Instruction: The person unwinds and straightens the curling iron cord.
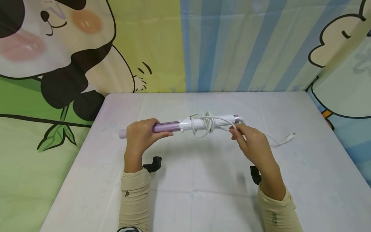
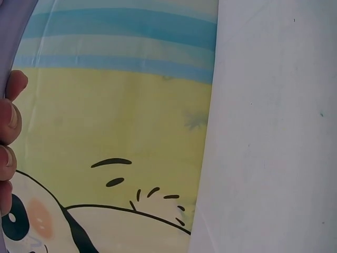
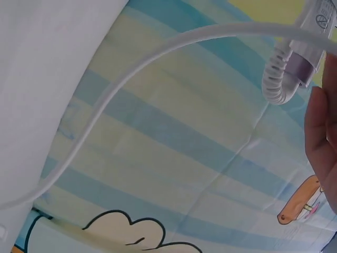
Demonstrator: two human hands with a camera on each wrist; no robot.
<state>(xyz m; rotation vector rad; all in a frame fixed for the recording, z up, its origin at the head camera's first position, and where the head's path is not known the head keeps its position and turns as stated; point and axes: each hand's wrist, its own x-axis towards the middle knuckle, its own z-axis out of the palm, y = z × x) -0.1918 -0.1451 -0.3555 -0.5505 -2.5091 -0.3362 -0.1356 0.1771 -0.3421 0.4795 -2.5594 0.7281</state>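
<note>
A curling iron (image 1: pixel 166 127) with a purple barrel and a white handle is held level above the table. My left hand (image 1: pixel 141 135) grips its barrel near the left end, thumb lying along it; curled fingertips (image 2: pixel 10 122) show at the edge of the left wrist view. Loops of white cord (image 1: pixel 209 125) wrap around the handle. Close to the handle's right end, my right hand (image 1: pixel 256 145) pinches the cord between thumb and fingers. The right wrist view shows the ribbed cord sleeve (image 3: pixel 275 79) bent at the handle's end. The cord's free end carries a white plug (image 1: pixel 289 137).
A white-covered table (image 1: pixel 197 199) spreads below both hands. Behind it hangs a printed curtain (image 1: pixel 157 42) with cartoon animals and stripes. Black straps with small mounts (image 1: pixel 153 164) sit at both wrists.
</note>
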